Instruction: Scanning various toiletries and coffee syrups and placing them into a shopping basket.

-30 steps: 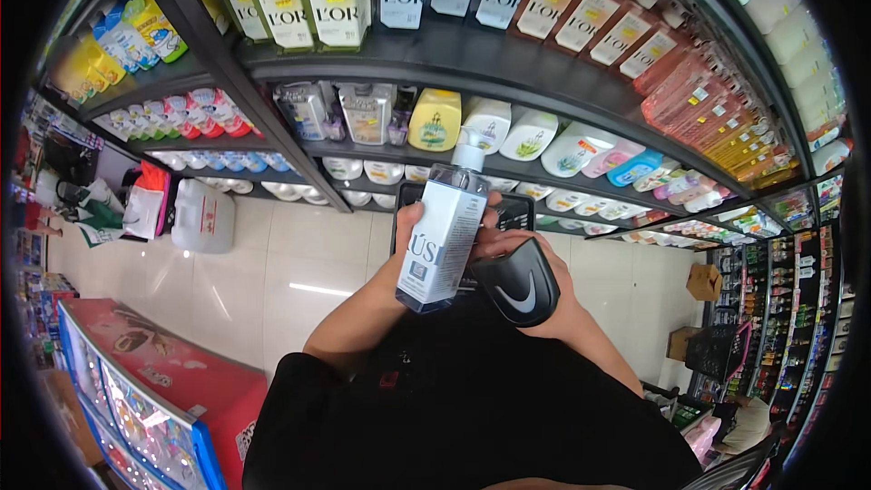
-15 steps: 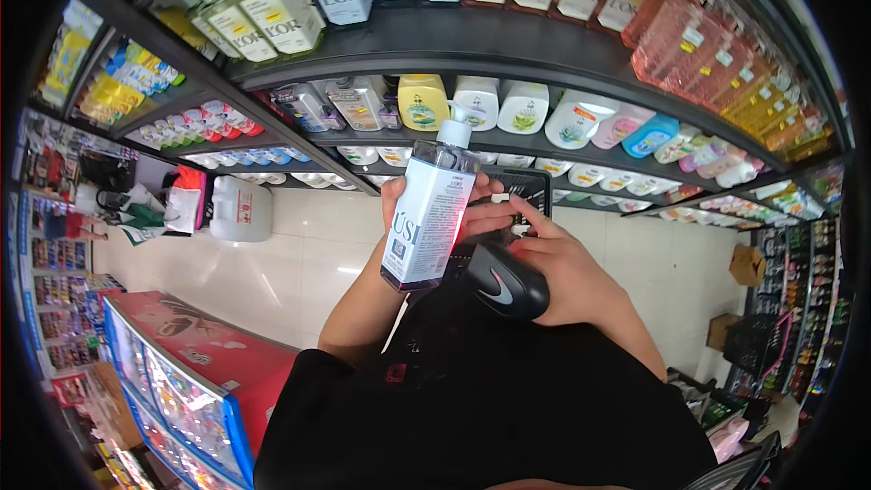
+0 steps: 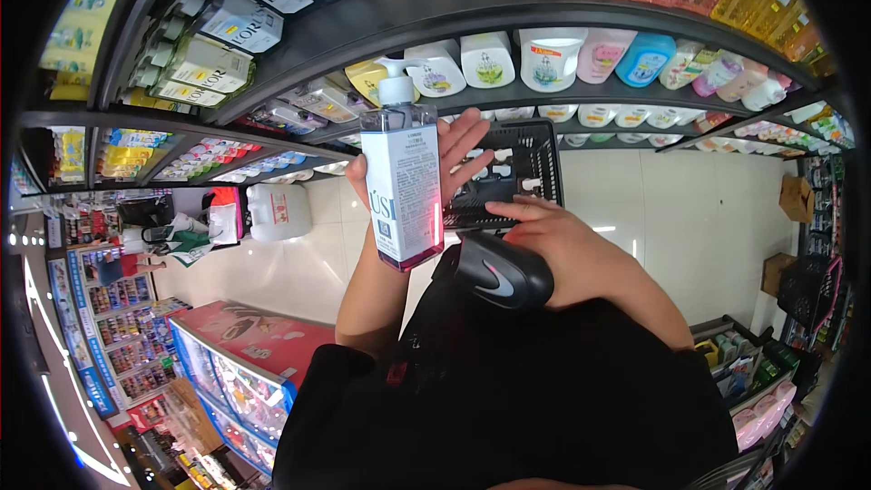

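Note:
My left hand (image 3: 464, 151) holds a clear pump bottle (image 3: 406, 186) upright from behind, its thumb on the left side and its fingers stretched out past the right side. The bottle has a white pump, a pale printed label and dark pinkish liquid at its base. Closed round a black handheld barcode scanner (image 3: 504, 274) is my right hand (image 3: 576, 252), just right of the bottle. A red light streak falls on the label's right edge. The scanner's grip is hidden under the hand. Beyond both hands a black shopping basket (image 3: 547, 159) has several small white-topped items inside.
Dark shelves (image 3: 435, 41) of pump bottles and rounded bottles curve across the front. On the left floor stand a white jug (image 3: 279, 211) and a red-topped display case (image 3: 249, 336). Cardboard boxes (image 3: 797, 198) and another black basket (image 3: 810, 290) are at the right.
The bottle has moved left, and the fingers of my left hand have spread wider. My view has shifted, bringing more of the basket into sight. The scanner stays in my right hand.

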Action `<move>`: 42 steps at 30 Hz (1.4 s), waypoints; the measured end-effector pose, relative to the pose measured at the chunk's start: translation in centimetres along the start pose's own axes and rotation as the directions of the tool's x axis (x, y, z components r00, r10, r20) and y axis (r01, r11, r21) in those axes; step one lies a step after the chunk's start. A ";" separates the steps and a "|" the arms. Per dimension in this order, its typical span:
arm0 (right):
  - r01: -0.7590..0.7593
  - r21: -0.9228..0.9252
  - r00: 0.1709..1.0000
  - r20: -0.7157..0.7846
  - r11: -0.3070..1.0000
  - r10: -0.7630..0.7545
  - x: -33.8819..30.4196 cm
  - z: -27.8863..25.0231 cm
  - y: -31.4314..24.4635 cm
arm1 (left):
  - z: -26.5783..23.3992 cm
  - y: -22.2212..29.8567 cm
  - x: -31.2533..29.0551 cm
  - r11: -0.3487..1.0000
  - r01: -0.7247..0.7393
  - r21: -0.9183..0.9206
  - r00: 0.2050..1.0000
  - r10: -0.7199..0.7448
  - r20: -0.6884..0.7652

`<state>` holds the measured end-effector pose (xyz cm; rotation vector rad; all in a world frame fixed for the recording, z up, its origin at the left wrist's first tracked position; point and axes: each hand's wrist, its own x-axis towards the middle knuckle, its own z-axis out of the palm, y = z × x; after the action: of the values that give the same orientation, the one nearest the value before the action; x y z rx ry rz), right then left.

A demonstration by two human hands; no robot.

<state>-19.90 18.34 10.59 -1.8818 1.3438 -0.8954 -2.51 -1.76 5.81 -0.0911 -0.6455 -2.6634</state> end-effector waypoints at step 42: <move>-0.220 0.052 0.974 -0.044 0.974 0.222 3.4 4.5 -0.2 | -4.0 20.5 12.6 -0.588 0.390 0.709 0.296 0.809 0.508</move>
<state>-15.27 15.66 8.84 -1.6457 1.5149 -0.8560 -5.93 -24.80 12.91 0.9606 -1.6202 0.0730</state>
